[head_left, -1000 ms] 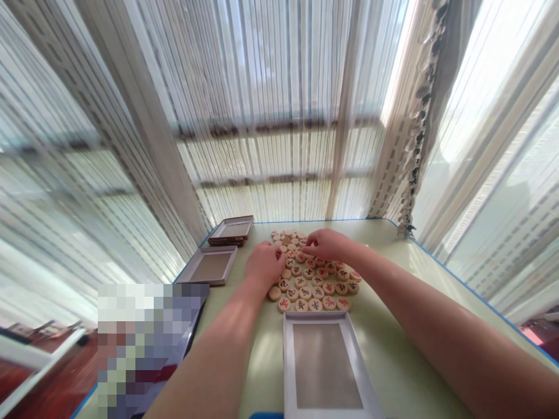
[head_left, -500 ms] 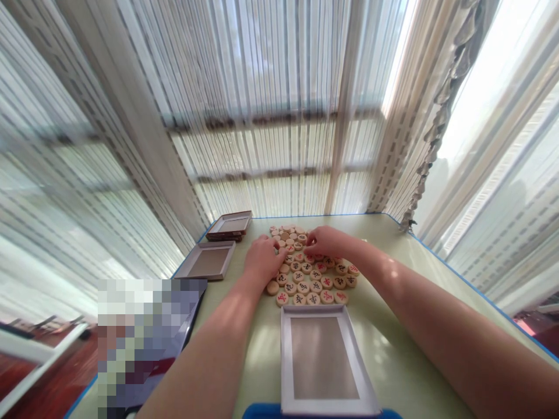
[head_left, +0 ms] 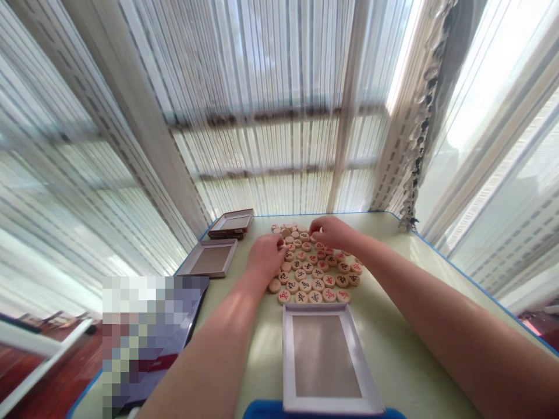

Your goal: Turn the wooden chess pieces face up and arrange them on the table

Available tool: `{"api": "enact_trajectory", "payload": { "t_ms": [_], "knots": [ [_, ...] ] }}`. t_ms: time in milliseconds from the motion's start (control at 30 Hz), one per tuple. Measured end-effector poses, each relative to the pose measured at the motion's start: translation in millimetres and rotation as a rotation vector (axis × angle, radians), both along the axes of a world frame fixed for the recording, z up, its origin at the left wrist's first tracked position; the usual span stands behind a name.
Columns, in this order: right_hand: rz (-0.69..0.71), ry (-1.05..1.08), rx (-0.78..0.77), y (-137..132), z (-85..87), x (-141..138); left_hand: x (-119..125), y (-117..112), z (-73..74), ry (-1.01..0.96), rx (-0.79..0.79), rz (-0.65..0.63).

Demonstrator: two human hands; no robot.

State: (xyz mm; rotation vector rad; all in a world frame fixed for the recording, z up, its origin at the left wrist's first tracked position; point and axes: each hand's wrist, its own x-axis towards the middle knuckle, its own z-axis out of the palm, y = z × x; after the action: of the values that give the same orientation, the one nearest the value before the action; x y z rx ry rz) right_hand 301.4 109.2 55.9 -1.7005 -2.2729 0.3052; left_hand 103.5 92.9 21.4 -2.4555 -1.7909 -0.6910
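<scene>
Many round wooden Chinese chess pieces (head_left: 318, 273) with red or black characters lie spread over the pale green table, some face down. At the left edge of the spread, my left hand (head_left: 266, 256) has its fingers curled and closed at a Chinese chess piece, mostly hidden by the fingertips. My right hand (head_left: 335, 233) reaches to the far right part of the spread. Its thumb and fingers are closed at a light piece (head_left: 312, 238) that shows only in part. Nearer to me, an open shallow box (head_left: 288, 361) with white walls stands just below the front row.
Another shallow box tray (head_left: 187, 266) lies to the left, with stacked brown boxes (head_left: 226, 235) behind it. A partly pixelated dark tablet-like device (head_left: 192, 297) is at the front left. Blue edging runs round the table (head_left: 406, 349); striped curtains (head_left: 271, 145) hang beyond.
My right hand has moved slightly away from me and to the right, toward the far pieces. My left hand's fingers have drawn in closer together. The view has shifted slightly.
</scene>
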Motion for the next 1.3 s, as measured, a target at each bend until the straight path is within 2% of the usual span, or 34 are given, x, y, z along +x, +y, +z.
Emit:
{"api": "enact_trajectory", "payload": {
  "t_ms": [167,367,533,700,867,1000,1167,1300],
  "knots": [
    [-0.054,-0.074,0.15,9.3,-11.5,16.0,-0.4,-1.6,2.2,0.014,0.011,0.032],
    [0.01,-0.085,0.056,11.2,-15.2,13.6,0.8,-0.2,1.2,-0.044,-0.02,-0.021],
    [-0.022,-0.111,0.173,9.9,-20.6,6.2,1.3,0.8,-0.2,-0.08,-0.014,-0.035],
    [0.04,-0.158,0.162,14.6,-27.2,9.2,2.6,-0.8,0.1,-0.143,0.025,-0.075],
    [0.044,-0.114,0.11,18.3,-22.2,16.2,4.3,-2.9,0.1,-0.19,0.151,-0.056],
    [-0.015,-0.002,0.028,15.3,-17.1,15.6,4.5,-4.1,-1.5,-0.159,0.117,-0.06],
    [0.032,0.09,0.0,9.2,-13.1,9.1,4.4,-5.1,-2.6,-0.12,0.124,-0.073],
    [0.035,0.132,-0.023,8.1,-9.1,8.6,5.0,-6.9,-0.4,-0.056,0.155,-0.03]
  ]
}}
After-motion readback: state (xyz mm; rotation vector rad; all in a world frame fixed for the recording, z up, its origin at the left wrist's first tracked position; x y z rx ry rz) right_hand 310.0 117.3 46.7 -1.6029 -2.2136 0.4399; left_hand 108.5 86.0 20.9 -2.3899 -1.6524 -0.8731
